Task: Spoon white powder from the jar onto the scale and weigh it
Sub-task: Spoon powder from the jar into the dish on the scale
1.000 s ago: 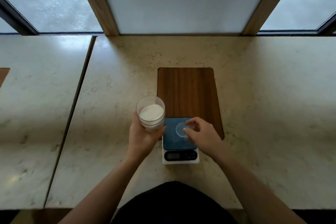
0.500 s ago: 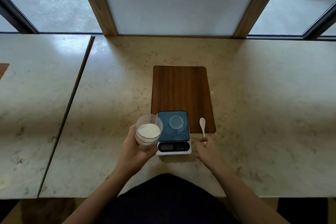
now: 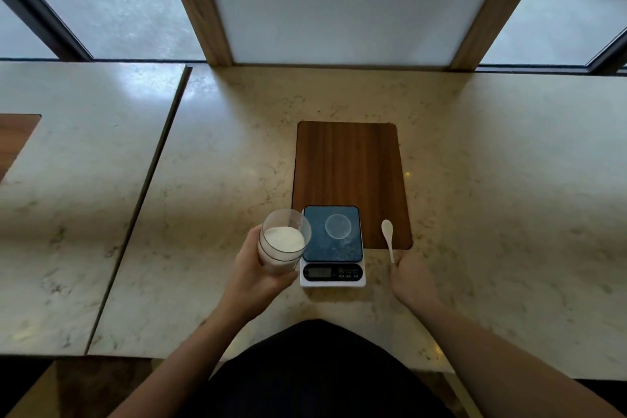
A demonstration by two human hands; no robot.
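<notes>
A clear jar point(image 3: 284, 241) half full of white powder is held up, tilted a little, in my left hand point(image 3: 258, 273), just left of the scale. The small scale point(image 3: 332, 246) has a dark blue platform, a white base and a dark display at the front. A small round clear dish point(image 3: 338, 226) lies on the platform. A white spoon point(image 3: 387, 238) lies right of the scale, bowl on the wooden board, handle pointing toward me. My right hand point(image 3: 409, 276) rests on the table with its fingertips at the end of the spoon's handle.
A brown wooden board point(image 3: 349, 166) lies under the scale's back part and stretches away toward the window. The marble table point(image 3: 492, 214) has a seam point(image 3: 146, 187) to a second table on the left. A wall panel with wooden posts stands behind.
My right hand left the dish on the scale platform and came down to the spoon's handle on the right. My left hand kept the jar, now nearer the scale's left edge.
</notes>
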